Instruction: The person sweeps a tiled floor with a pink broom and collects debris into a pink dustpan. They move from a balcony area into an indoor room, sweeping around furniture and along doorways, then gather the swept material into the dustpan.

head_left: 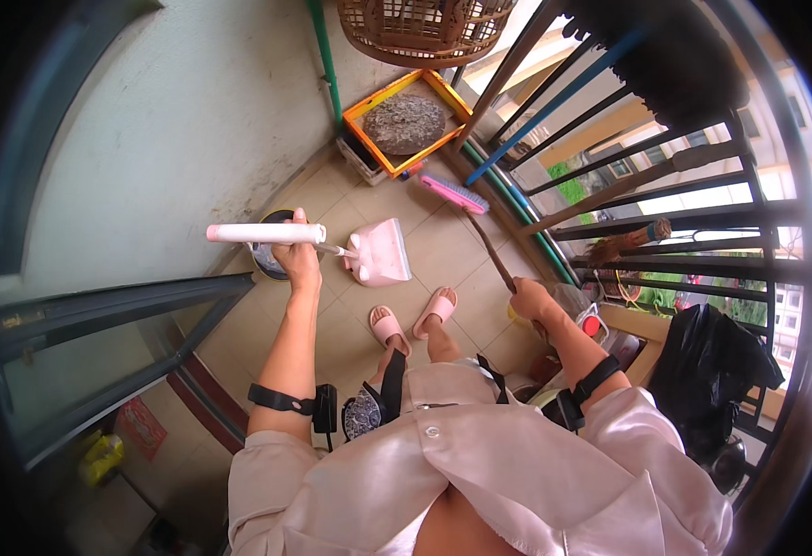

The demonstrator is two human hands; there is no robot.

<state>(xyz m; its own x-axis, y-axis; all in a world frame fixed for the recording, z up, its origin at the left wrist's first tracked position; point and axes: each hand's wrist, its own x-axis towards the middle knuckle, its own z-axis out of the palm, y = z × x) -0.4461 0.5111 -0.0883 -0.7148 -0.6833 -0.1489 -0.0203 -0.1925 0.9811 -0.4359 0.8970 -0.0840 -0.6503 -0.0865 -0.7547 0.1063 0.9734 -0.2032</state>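
Both clenched: left grip [300,264] round dustpan handle [262,233], pan [383,256] rightward; right grip [530,302] round broom stick [491,247], brush [455,195] forward-left.

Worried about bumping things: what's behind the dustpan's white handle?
Part of a black-rimmed round container shows behind the white handle; the handle and left hand hide some.
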